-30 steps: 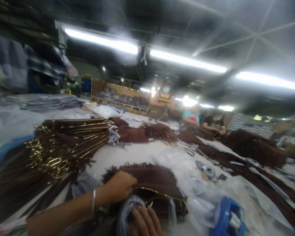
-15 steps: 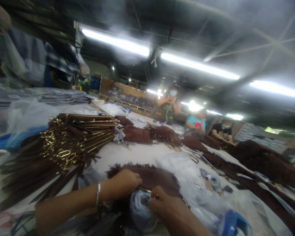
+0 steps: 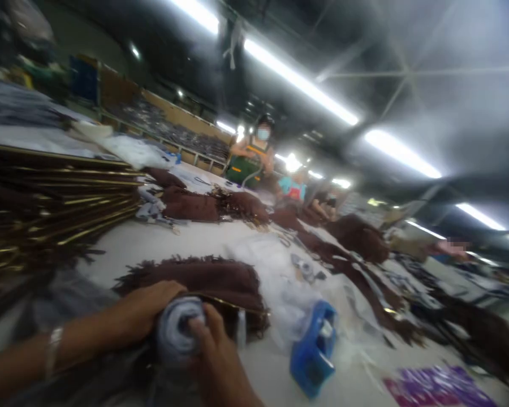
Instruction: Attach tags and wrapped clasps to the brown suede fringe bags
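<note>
A brown fringed pouch (image 3: 220,278) with a gold zipper along its near edge lies on the white table. Beside its zipper edge is a roll of greyish-white material (image 3: 173,328). My right hand (image 3: 214,345) is closed on this roll, its fingers at the roll's centre. My left hand (image 3: 152,308), a silver bracelet on its wrist, rests between the pouch and the roll; its fingertips are hidden behind the roll, so its grip cannot be made out.
Brown straps with gold zippers (image 3: 68,198) are heaped at the left. A blue tape dispenser (image 3: 314,350) stands right of my hands, near clear plastic (image 3: 275,282). More brown pouches (image 3: 190,204) line the table; people (image 3: 252,152) are beyond it.
The view has swung right. The roll now stands higher in front of the pouch, with my right hand's fingers at its centre. More of the zipper edge and the whole tape dispenser show.
</note>
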Demonstrator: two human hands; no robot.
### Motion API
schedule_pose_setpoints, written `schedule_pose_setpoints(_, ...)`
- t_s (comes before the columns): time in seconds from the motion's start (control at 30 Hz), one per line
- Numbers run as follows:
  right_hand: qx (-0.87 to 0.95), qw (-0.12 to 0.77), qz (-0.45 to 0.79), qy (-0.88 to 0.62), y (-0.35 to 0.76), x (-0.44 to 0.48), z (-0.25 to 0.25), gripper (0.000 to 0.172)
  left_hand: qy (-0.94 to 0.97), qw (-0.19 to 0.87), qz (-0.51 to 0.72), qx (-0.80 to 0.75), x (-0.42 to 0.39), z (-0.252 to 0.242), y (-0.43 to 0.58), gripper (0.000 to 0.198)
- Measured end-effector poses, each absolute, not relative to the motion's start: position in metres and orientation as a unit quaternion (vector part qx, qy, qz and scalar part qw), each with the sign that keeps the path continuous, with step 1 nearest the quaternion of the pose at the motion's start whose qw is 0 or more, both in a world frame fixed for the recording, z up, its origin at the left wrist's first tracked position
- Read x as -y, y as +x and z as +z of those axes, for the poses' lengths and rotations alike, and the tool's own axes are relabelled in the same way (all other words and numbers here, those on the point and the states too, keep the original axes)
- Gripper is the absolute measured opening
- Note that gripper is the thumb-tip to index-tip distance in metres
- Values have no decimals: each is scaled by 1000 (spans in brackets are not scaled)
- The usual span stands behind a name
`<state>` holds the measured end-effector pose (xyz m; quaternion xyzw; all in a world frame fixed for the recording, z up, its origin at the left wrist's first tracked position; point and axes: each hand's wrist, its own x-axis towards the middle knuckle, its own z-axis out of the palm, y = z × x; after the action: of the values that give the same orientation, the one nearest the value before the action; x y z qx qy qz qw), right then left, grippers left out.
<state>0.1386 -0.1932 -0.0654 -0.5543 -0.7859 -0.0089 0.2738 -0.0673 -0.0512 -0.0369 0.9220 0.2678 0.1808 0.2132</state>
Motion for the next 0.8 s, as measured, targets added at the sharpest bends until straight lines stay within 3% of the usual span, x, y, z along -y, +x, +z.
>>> schedule_pose_setpoints(0.2, 762, 372, -43, -529, 204, 185, -110, 56, 970, 126, 83, -192, 51, -9, -8, 39)
schedule_pose_setpoints(0.33, 763, 390, 44, -513, 206, 188, -68, 36, 956, 69, 75, -276, 43, -10, -2, 16)
schedule_pose_setpoints(0.43, 772, 388, 120, -489, 204, 188, -32, 25, 950, 60, 112, -285, 42, -8, -1, 13)
schedule_pose_setpoints(0.5, 774, 370, 168, -485, 209, 182, -19, 31, 947, 49, 131, -288, 44, -4, 0, 14)
schedule_pose_setpoints(0.63, 781, 344, 231, -467, 222, 168, -12, 68, 939, 25, 146, -309, 53, 3, -1, 16)
schedule_pose_setpoints(0.7, 797, 328, 247, -442, 226, 164, -12, 67, 938, 28, 150, -310, 58, 4, -3, 15)
schedule_pose_setpoints(0.8, 821, 299, 196, -445, 229, 162, -13, 49, 939, 41, 157, -304, 65, -1, -7, 18)
